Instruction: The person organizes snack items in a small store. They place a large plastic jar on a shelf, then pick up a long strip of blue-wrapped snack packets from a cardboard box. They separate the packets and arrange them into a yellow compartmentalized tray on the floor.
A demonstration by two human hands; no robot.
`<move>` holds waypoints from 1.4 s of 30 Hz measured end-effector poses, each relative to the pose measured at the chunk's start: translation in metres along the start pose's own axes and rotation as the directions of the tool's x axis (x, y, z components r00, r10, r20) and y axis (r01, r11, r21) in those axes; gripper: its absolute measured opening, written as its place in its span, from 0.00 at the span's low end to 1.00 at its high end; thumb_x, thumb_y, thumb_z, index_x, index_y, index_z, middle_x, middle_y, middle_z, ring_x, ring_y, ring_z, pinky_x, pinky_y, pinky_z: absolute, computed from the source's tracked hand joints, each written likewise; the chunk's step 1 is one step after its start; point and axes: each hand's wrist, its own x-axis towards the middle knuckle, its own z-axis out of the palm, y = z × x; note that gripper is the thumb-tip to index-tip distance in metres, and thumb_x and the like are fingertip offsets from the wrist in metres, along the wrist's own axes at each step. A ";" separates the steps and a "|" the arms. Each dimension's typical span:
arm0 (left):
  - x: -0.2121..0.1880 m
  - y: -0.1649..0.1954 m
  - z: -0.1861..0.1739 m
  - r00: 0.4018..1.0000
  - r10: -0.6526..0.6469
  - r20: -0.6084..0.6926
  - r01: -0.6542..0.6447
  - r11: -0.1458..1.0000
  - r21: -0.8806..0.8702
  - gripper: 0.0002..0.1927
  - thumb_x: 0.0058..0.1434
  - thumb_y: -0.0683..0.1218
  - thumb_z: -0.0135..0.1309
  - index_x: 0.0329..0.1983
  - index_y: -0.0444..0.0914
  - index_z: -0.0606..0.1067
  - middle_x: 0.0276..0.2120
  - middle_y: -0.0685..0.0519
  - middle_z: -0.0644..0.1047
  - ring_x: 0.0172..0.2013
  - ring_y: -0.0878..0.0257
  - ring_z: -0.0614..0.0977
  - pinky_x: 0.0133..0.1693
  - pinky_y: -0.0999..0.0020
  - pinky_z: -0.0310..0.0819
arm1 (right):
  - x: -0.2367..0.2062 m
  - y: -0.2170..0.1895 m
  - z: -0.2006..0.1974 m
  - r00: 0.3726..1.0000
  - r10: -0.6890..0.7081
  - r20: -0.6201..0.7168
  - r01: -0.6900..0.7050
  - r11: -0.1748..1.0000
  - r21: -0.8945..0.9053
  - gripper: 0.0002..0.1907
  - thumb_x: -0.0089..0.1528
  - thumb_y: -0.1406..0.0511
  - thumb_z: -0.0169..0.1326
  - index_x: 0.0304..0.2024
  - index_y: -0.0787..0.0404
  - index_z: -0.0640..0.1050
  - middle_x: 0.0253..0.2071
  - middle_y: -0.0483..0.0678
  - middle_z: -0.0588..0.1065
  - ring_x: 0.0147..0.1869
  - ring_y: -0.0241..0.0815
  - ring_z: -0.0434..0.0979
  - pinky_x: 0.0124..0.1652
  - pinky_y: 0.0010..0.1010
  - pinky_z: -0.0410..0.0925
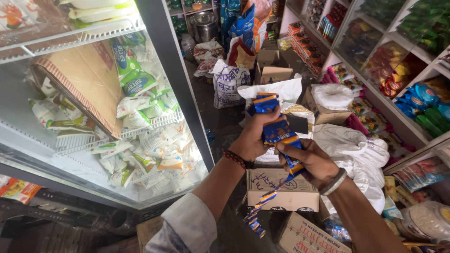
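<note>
Cluttered shop aisle seen beside glass-door cooler (93, 117). Blue-and-orange sachet strip (277, 131) held above cardboard box (281, 192): left hand (255, 138) grip closed round upper end, right hand (311, 161) grip pinched on lower part; tail dangling past box.

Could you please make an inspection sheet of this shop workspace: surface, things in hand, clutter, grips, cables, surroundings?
Surface: dark floor, crowded with goods.
Things in hand: blue and orange sachet strip, its tail hanging down.
Clutter: cardboard box under the hands, white sacks, printed bag.
Grips: left hand shut on the strip's upper part; right hand shut lower down.
Cables: nothing seen.
Surroundings: glass-door fridge full of pouches at left, snack shelves at right.
</note>
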 end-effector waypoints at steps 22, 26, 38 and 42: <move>-0.125 -0.035 0.035 0.998 0.055 0.001 -0.055 0.998 -0.010 0.18 0.64 0.56 0.63 0.45 0.39 0.75 0.35 0.53 0.79 0.33 0.62 0.83 0.32 0.67 0.78 | -0.117 0.028 0.050 0.997 -0.076 0.003 0.076 0.990 -0.115 0.13 0.60 0.60 0.62 0.39 0.64 0.79 0.28 0.45 0.77 0.29 0.35 0.76 0.30 0.29 0.69; -0.135 -0.075 0.064 0.996 0.071 -0.052 -0.069 0.997 0.034 0.17 0.62 0.55 0.63 0.45 0.40 0.74 0.36 0.53 0.79 0.34 0.61 0.83 0.37 0.62 0.82 | -0.150 0.038 0.017 0.991 -0.088 0.099 0.089 0.996 -0.005 0.11 0.61 0.62 0.63 0.36 0.65 0.79 0.26 0.45 0.76 0.26 0.36 0.74 0.29 0.29 0.68; -0.140 -0.148 0.142 0.997 -0.057 0.052 0.057 0.998 0.010 0.16 0.64 0.52 0.63 0.46 0.40 0.73 0.39 0.52 0.78 0.36 0.60 0.83 0.39 0.61 0.81 | -0.237 0.024 -0.062 0.979 -0.107 0.174 0.126 0.987 -0.104 0.12 0.62 0.61 0.60 0.34 0.65 0.79 0.21 0.48 0.73 0.23 0.37 0.69 0.26 0.28 0.63; -0.119 -0.158 0.161 0.982 -0.183 0.052 0.176 0.977 0.124 0.18 0.58 0.56 0.62 0.43 0.42 0.75 0.38 0.54 0.79 0.33 0.58 0.83 0.28 0.53 0.77 | -0.248 0.014 -0.091 0.984 -0.098 0.147 0.111 0.991 -0.079 0.12 0.62 0.61 0.60 0.34 0.66 0.79 0.20 0.47 0.72 0.23 0.37 0.70 0.26 0.29 0.65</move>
